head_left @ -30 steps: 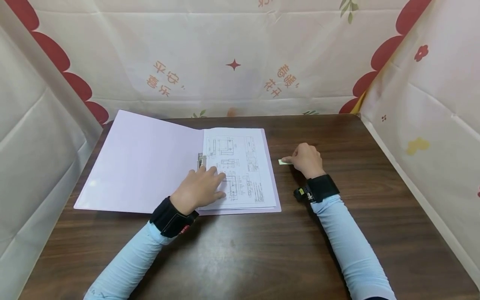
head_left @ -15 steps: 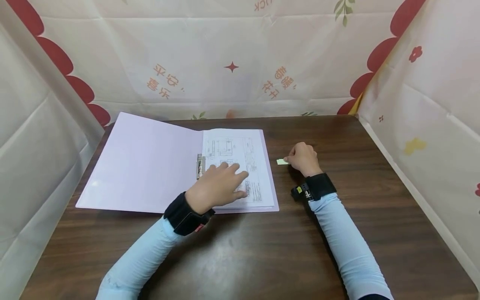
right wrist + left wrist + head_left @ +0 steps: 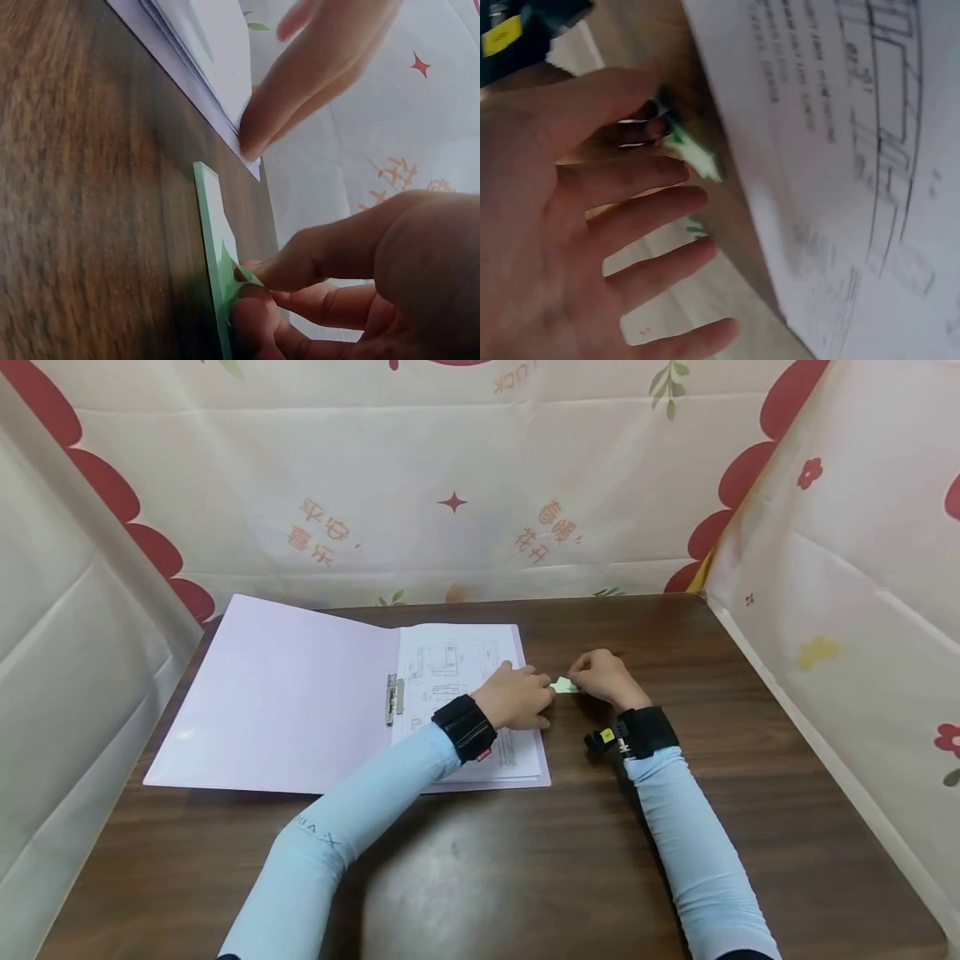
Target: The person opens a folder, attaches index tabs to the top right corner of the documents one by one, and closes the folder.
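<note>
A small pad of pale green sticky notes (image 3: 564, 686) lies on the table just right of the folder. My right hand (image 3: 606, 677) pinches the corner of its top sheet between thumb and fingertips; in the right wrist view that sheet (image 3: 244, 276) curls up off the pad (image 3: 204, 202). My left hand (image 3: 513, 695) reaches across the folder's right edge, close to the pad. Its fingers are spread and hold nothing in the left wrist view. Beneath it are white sheets (image 3: 427, 647) printed with technical drawings.
The lilac folder (image 3: 277, 702) lies open, its cover to the left. A metal clip (image 3: 394, 700) sits along its spine. Brown wood table (image 3: 465, 877) surrounds it. Patterned cloth (image 3: 375, 468) hangs at the back and both sides.
My left hand has moved right, from the middle of the drawings to the folder's right edge by the pad. My right hand stays at the pad, where the top sheet now lifts.
</note>
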